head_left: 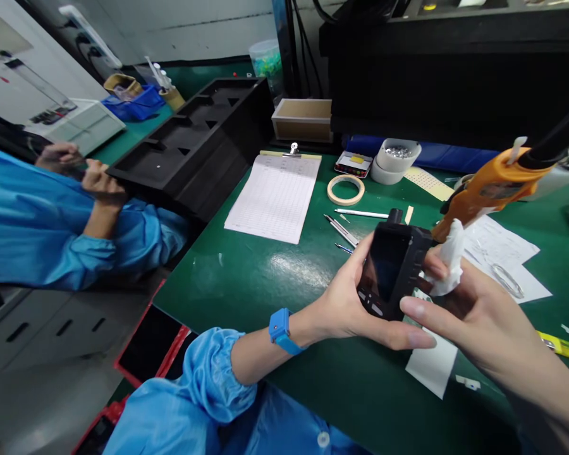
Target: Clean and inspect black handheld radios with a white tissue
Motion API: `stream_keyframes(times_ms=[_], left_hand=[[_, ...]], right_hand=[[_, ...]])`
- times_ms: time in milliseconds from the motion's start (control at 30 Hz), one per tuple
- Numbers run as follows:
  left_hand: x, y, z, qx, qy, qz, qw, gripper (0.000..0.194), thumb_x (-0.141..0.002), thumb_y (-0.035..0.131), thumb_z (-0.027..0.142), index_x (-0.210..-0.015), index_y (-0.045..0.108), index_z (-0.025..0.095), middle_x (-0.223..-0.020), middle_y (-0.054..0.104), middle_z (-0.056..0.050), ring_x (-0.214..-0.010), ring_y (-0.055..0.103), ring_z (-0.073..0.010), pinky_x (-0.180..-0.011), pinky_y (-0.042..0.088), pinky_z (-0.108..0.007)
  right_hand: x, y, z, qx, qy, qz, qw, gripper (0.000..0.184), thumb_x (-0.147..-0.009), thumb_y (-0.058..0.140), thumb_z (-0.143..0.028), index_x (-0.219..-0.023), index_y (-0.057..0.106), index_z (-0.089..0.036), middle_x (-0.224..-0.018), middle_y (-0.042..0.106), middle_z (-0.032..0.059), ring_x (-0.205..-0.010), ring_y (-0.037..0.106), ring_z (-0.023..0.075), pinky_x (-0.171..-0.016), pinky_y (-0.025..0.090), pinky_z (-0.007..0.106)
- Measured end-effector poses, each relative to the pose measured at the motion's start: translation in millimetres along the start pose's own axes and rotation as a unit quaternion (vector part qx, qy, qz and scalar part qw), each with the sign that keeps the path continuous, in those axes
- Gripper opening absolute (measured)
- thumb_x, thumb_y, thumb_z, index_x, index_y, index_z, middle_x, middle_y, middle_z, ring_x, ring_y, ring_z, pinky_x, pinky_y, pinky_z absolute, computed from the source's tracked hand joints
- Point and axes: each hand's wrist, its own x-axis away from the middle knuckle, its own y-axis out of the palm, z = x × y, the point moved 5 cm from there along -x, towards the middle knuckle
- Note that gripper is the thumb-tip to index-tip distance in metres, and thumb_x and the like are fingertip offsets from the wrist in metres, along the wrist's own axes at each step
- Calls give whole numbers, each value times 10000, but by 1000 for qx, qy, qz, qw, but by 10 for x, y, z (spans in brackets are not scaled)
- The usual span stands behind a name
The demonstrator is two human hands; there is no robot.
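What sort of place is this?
Likely an electronics assembly or inspection workshop: a black handheld device in the left hand, a blue wristband resembling an anti-static strap, and clipped gridded sheets on the green bench.

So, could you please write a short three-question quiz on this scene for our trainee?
1. Which of the person's own hands holds the crumpled white wipe?
2. True or false: the left hand grips the black handheld device, and a blue wristband is worn on that same arm.
3. Which item lies just to the right of the clipped sheets in the picture?
A) a hammer
B) a tape roll
C) a keyboard

Key:
1. The right hand.
2. True.
3. B.
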Motion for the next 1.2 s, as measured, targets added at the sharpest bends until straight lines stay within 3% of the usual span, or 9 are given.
stream_keyframes(times_ms=[67,167,333,500,667,800,1000,1200], left_hand=[[-6,1,-6,3,-13,5,1000,934,-609,1186,336,-1354,625,291,-1243,783,-70,-1346,782,-383,-1100,715,-567],[-8,1,-43,25,-39,7,999,916,-579,1189,324,-1297,620,287,-1059,756,-30,-1237,817,-373,-976,748,-522],[0,-22,-106,67,-54,3,996,960,-509,1190,168,-1271,618,282,-926,685,33,-1163,806,-316,-1063,699,-503],[-3,-16,-123,119,-72,9,990,921,-488,1161,115,-1230,632,246,-1042,738,6,-1209,774,-297,-1161,620,-483],[5,-2,-91,132,-63,4,989,823,-562,1072,9,-1209,625,248,-1129,762,0,-1126,765,-230,-1162,595,-451],[18,-13,-74,145,-80,12,986,758,-611,1046,26,-1191,608,244,-1088,759,13,-1004,752,-180,-1067,623,-397],[30,-40,-84,155,-93,23,983,819,-587,1041,3,-1230,594,240,-1076,743,26,-885,707,-133,-922,611,-317],[46,-49,-89,138,-92,22,986,770,-609,1032,26,-1216,610,241,-1099,740,15,-933,713,-157,-941,594,-340]], right_hand=[[-2,22,-5,-9,-15,-1,1000,403,-806,972,-586,-950,759,-275,-889,733,32,-831,753,259,-781,708,370],[3,50,36,-17,-13,-5,1000,402,-848,950,-595,-946,733,-271,-850,695,22,-771,699,237,-714,675,356],[20,26,122,33,-52,52,997,467,-877,911,-576,-838,552,-279,-815,623,-12,-736,601,200,-658,565,337],[46,53,183,12,-92,72,993,476,-906,932,-551,-864,544,-279,-797,553,-36,-711,532,168,-620,506,296],[81,63,241,10,-108,108,988,608,-924,916,-712,-851,500,-275,-818,567,-22,-731,553,168,-645,508,296],[35,105,243,-28,-81,71,994,645,-894,911,-805,-872,544,-274,-822,612,-14,-723,594,165,-629,554,282],[-12,149,129,-55,-64,26,996,642,-859,952,-792,-861,585,-265,-795,652,-11,-702,646,159,-623,630,268],[-1,177,48,-85,-63,3,994,606,-868,971,-742,-865,591,-270,-772,661,-23,-690,684,157,-644,662,264]])
